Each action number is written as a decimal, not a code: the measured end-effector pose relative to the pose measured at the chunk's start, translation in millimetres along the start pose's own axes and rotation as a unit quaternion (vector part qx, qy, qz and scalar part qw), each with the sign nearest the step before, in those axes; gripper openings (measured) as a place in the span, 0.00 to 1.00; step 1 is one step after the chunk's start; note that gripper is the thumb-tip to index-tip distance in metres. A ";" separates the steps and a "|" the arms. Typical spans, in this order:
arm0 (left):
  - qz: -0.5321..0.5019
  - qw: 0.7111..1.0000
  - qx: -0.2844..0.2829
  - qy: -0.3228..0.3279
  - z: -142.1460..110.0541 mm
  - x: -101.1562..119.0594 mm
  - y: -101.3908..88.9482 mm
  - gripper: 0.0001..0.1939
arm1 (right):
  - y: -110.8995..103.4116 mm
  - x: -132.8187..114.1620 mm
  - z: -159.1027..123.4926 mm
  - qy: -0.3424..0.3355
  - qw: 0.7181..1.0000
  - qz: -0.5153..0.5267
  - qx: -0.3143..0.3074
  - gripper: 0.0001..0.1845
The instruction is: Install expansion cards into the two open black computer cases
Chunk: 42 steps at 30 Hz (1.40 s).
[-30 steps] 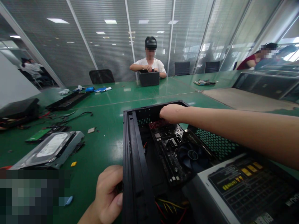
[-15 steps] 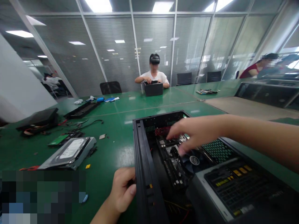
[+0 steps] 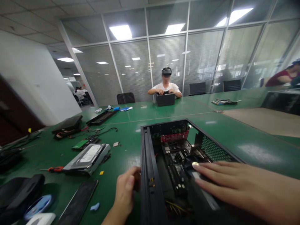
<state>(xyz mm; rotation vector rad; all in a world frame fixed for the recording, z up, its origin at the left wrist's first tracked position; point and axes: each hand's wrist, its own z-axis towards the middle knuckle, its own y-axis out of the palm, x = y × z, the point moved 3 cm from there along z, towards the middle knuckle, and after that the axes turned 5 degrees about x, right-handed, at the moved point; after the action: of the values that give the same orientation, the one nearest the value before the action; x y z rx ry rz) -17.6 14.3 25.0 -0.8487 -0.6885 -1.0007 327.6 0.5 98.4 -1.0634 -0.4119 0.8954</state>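
Observation:
A black computer case (image 3: pixel 145 162) lies on the table with its inside facing up. My left hand (image 3: pixel 125 189) is closed against the case's left side, its fingertips partly hidden there. My right hand (image 3: pixel 239 186) lies flat with fingers stretched out over the power supply (image 3: pixel 209 198), covering most of it. Just beyond those fingertips is the cooling fan (image 3: pixel 189 164), partly hidden by them. The motherboard (image 3: pixel 172 153) sits deeper in the case, and a red circuit board (image 3: pixel 174 136) stands at the far end. Several thin wires (image 3: pixel 174 206) lie near the bottom.
Left of the case lie a hard drive (image 3: pixel 87 157), a red screwdriver (image 3: pixel 55 169), a phone (image 3: pixel 78 203), a green circuit board (image 3: pixel 82 143) and a yellow bit (image 3: pixel 101 172). Across the table (image 3: pixel 126 142) a person (image 3: pixel 166 87) handles a dark box (image 3: pixel 165 99). Another person (image 3: pixel 284 76) sits far right.
My right hand has moved from above the motherboard back toward me, flattening over the power supply. My left hand remains at the case's side. The view has turned left and up.

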 end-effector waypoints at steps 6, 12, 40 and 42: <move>-0.052 0.966 0.236 -0.096 20.8 -17.3 -30.1 0.17 | 54.0 86.4 179.2 -0.034 0.994 -0.080 -0.067 0.50; 0.026 0.996 0.059 -0.067 7.4 -20.1 -5.0 0.15 | 164.0 85.5 249.8 0.147 0.965 -0.193 0.096 0.50; 0.130 0.983 -0.131 -0.015 5.3 -10.5 18.7 0.17 | 26.7 226.1 113.6 0.249 0.926 -0.284 0.029 0.24; 0.133 0.982 -0.131 -0.012 6.0 -9.9 18.0 0.17 | 27.0 225.2 114.0 0.262 0.922 -0.284 0.033 0.23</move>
<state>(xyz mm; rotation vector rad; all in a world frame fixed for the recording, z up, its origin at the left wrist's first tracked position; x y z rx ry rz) -5.6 28.8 14.9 -1.1527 -0.4523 -0.8512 372.1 250.5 100.4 -0.9973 -0.2143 0.0914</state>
